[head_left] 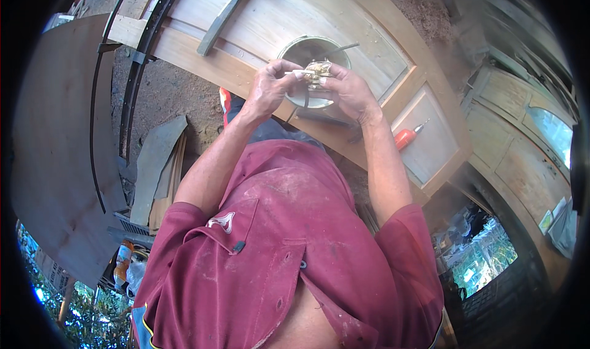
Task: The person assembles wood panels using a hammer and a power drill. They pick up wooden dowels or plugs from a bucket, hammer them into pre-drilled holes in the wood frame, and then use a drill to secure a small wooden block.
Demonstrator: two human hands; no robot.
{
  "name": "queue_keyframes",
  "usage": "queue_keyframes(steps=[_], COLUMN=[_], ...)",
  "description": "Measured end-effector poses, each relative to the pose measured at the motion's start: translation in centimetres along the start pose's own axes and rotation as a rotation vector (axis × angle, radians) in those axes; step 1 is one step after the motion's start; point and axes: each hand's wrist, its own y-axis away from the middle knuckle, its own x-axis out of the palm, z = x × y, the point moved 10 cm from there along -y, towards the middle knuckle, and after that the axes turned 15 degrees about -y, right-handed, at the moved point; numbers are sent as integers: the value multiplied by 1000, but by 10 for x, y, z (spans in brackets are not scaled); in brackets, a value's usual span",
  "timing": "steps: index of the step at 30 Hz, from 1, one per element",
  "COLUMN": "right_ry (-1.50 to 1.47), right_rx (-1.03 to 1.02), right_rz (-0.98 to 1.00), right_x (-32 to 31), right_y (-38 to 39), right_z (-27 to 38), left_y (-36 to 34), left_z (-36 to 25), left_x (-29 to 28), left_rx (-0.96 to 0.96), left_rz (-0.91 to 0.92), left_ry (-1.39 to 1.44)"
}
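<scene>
Both hands are together above a round, pale bucket (346,57) that stands on a wooden panelled door (362,32). Between the thumb and fingers of my left hand (268,90) is a thin pale stick (296,72). My right hand (351,93) pinches a small, lumpy, yellowish-brown clump (317,70); its exact kind is not clear. The stick's end meets the clump. A grey stirring stick (344,49) leans out over the bucket's far right rim. The hands hide much of the bucket's inside.
A hammer (222,24) lies on the door at the far left. An orange-red handled tool with a narrow tip (407,137) rests on the right panel. Dark curved strips (140,57) cross the left side. Boards (157,164) lean near the ground there; another wooden door (519,146) stands right.
</scene>
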Motion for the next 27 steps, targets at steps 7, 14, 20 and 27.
queue_keyframes(steps=[7,14,20,27], right_ry=[-106,-117,-35,-158], right_rx=[-19,-55,-97,-64], right_rz=[82,60,-11,112], right_x=[-1,1,-7,-2], right_y=[7,1,-2,-2], right_z=[7,8,11,18], left_y=[6,9,7,11], left_z=[9,13,16,10], left_x=[-5,-9,-8,-9], left_rx=[-97,-104,-102,-94], left_rz=[23,11,26,0], left_ry=[249,308,335,369])
